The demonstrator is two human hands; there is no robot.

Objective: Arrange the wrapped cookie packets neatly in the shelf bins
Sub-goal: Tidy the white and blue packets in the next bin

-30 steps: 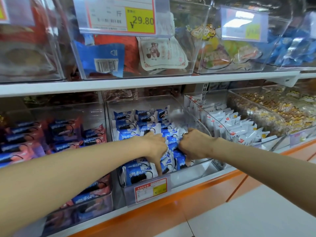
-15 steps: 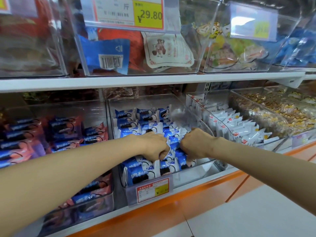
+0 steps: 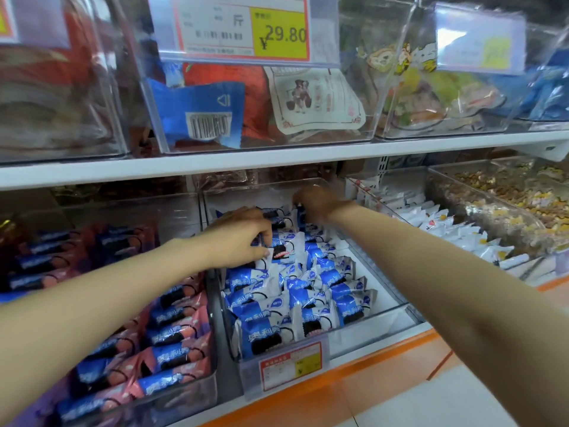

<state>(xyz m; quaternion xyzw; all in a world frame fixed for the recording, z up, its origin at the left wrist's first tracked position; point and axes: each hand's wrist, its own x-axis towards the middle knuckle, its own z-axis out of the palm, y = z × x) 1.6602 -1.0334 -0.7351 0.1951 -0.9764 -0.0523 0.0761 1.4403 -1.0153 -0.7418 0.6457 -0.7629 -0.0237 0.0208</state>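
A clear middle bin (image 3: 381, 306) on the lower shelf holds several blue-and-white wrapped cookie packets (image 3: 264, 306). My left hand (image 3: 243, 235) reaches into the bin's middle, and its curled fingers pinch one blue-and-white packet (image 3: 281, 251). Farther back, near the bin's rear wall, my right hand (image 3: 317, 201) is blurred with fingers curled down among the rear packets; whether it holds one is unclear.
The left bin (image 3: 197, 386) holds pink-and-blue cookie packets. To the right a bin of white packets (image 3: 443, 223) and a bin of mixed sweets (image 3: 505, 204). The upper shelf board (image 3: 215, 163) overhangs the bins. A price tag (image 3: 292, 363) hangs on the middle bin's front.
Both hands have moved deeper into the middle bin, away from its front. The right hand went farthest back; the left hand now pinches a packet in the middle.
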